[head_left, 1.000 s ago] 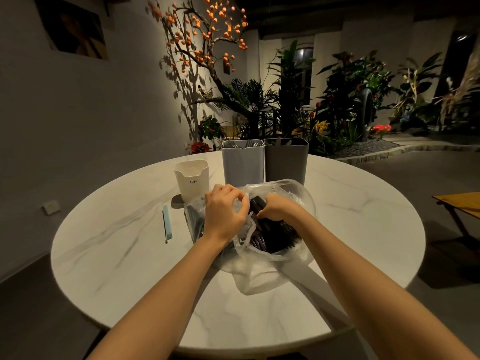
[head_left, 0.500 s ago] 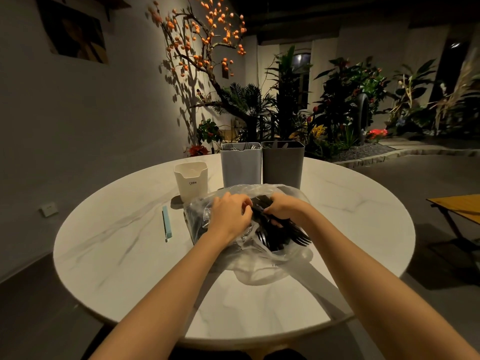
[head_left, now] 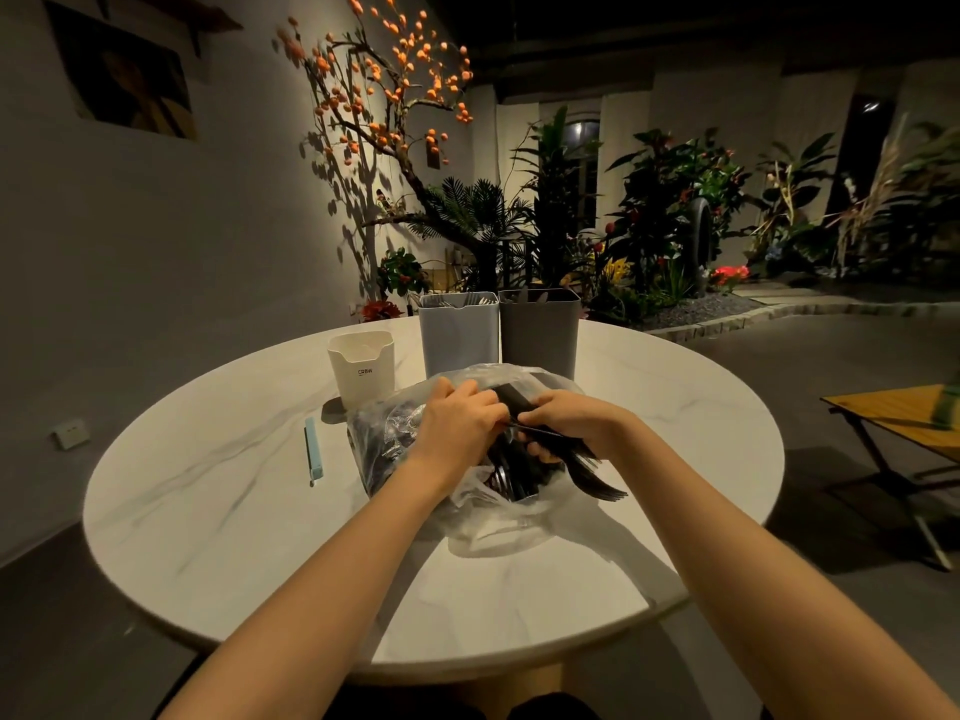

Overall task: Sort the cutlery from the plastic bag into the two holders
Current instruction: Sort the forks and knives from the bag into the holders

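A clear plastic bag [head_left: 498, 527] full of black cutlery lies in the middle of the round white table [head_left: 218, 511]. My right hand [head_left: 576, 423] grips a bundle of black forks [head_left: 587, 470] whose tines stick out of the bag's mouth toward me. My left hand [head_left: 457, 428] is curled over the bag and pinches a thin black piece at the bundle's top. Behind the bag stand two holders side by side: a light grey holder [head_left: 457, 335] with silvery forks showing and a dark grey holder [head_left: 540, 330] with dark handles showing.
A small white cup [head_left: 361, 368] marked CRBW stands left of the holders. A pale blue stick [head_left: 313, 457] lies on the table left of the bag. A wooden folding table [head_left: 893, 423] is on the right; plants line the back.
My right hand has drawn the black fork bundle farther out of the bag, so the tines now poke out toward me. My left hand stayed on the bag.
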`<action>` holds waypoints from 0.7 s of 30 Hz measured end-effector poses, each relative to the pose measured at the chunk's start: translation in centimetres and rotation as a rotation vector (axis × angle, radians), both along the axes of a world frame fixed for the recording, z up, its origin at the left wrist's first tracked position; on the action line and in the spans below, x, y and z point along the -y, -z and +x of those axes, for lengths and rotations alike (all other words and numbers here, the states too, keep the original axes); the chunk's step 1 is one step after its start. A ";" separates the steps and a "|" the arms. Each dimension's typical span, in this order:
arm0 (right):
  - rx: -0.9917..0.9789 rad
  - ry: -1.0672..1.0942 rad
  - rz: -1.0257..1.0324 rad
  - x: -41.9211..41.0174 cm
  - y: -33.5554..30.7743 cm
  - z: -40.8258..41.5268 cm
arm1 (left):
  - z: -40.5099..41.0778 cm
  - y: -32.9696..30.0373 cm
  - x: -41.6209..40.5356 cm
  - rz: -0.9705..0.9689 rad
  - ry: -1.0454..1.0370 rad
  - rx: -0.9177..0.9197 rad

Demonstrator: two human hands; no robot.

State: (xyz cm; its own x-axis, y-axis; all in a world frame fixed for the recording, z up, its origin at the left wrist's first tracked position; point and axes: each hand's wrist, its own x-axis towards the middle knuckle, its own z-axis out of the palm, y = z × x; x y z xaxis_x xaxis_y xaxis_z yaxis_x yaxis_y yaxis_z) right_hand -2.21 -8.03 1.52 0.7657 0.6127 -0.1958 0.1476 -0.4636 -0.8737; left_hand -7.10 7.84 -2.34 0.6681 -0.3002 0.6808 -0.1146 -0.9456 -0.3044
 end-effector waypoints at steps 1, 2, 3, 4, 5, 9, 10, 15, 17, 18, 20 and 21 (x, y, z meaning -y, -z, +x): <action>-0.032 0.010 0.031 0.0 0.1 0.0 | 0.0 0.1 0.1 0.040 0.024 0.015; -0.064 0.019 0.057 0.0 0.2 -0.1 | 0.0 0.1 0.3 0.062 0.051 0.028; -0.093 0.024 0.077 -0.1 0.3 -0.1 | -0.1 0.1 0.3 0.074 0.075 0.046; -0.119 0.022 0.088 -0.1 0.3 -0.2 | -0.2 0.0 0.4 0.073 0.098 0.058; -0.145 0.012 0.100 -0.1 0.3 -0.3 | -0.2 0.0 0.3 0.062 0.111 0.062; -0.208 -0.072 0.165 0.5 0.2 0.0 | -0.1 0.3 -0.3 -0.119 0.114 0.000; -0.171 -0.091 0.143 0.7 0.1 0.0 | -0.1 0.5 -0.4 -0.219 0.117 -0.014; -0.039 -0.113 0.015 0.9 0.2 -0.1 | -0.2 0.7 -0.7 -0.541 -0.011 -0.129; -0.067 -0.098 -0.010 1.1 0.3 -0.1 | -0.1 0.6 -0.8 -0.647 -0.078 -0.203; -0.091 -0.089 -0.003 1.1 0.4 -0.1 | 0.0 0.6 -0.9 -0.714 -0.098 -0.243; -0.133 -0.085 0.039 1.3 0.6 0.1 | 0.3 0.8 -1.3 -0.824 -0.120 -0.315; -0.142 -0.089 0.061 1.4 0.7 0.3 | 0.5 0.8 -1.5 -0.865 -0.121 -0.333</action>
